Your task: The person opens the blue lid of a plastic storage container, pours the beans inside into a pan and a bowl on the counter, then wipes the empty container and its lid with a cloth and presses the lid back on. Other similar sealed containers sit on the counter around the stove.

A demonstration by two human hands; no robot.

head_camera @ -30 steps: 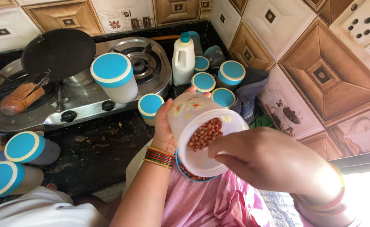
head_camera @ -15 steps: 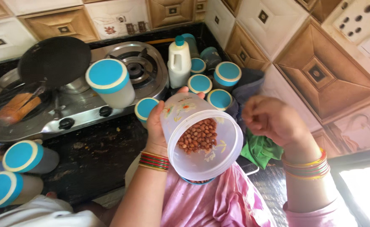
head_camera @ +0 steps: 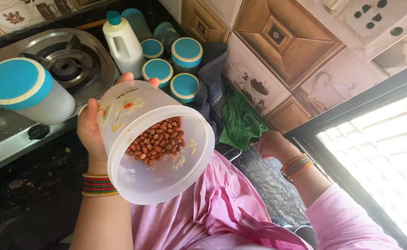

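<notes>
1. Here the step in hand looks like checking or drawing from an open jar of peanuts: the left hand holds the clear plastic jar tipped on its side, mouth toward the camera, lid off.
2. The left fingers are clamped on the jar: the palm and thumb press its outer wall, and fingertips curl over the far side. The peanuts lie heaped on the low wall, just inside the rim.
3. The left forearm rises from below, wrist bent back, bangles at the wrist; the jar hangs above the pink garment, well clear of the worktop.
4. The right hand rests well apart from the jar, low by the green cloth. Its fingers curl together; I cannot tell whether they hold anything.
5. By my judgement, a next move calls for keeping the jar's tilt shallow, as a steeper tip could spill the nuts over the rim.
6. Beyond the left fingertips stand 4 teal-lidded tubs and a white bottle; a larger teal-lidded tub sits on the stove past the thumb.
</notes>
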